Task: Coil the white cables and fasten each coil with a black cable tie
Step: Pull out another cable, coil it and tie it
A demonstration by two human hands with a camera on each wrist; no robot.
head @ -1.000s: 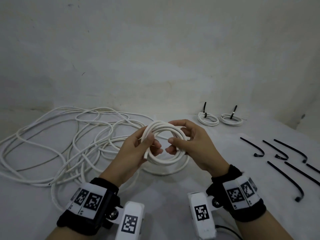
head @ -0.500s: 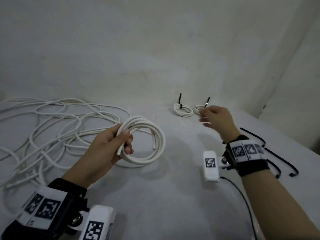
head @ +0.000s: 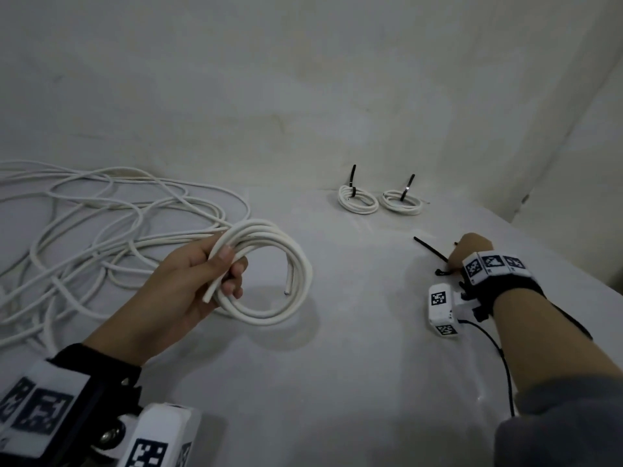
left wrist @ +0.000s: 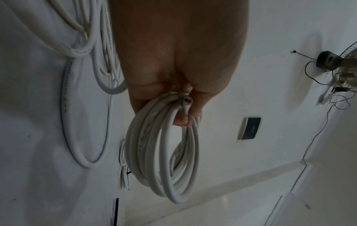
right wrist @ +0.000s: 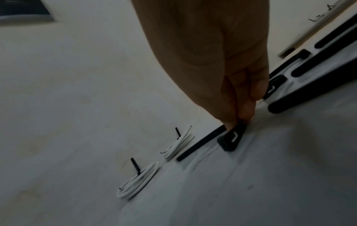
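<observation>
Left hand (head: 188, 281): gripping coil (head: 266, 274), frame centre.
Right hand (head: 470, 251): fingers (right wrist: 245, 107) pinching tie (right wrist: 230, 139), right.
Risk: coil springing open if grip is loosening.

Both wrists wear black straps (head: 505, 291) with white square-coded tags; a white camera box (head: 440, 306) with a thin black lead hangs beneath each, and a grey sleeve (head: 566, 429) covers the right forearm at lower right.

White cable coil (head: 266, 274), black cable tie (head: 431, 251), black-and-white checkered wristbands (head: 492, 266).
</observation>
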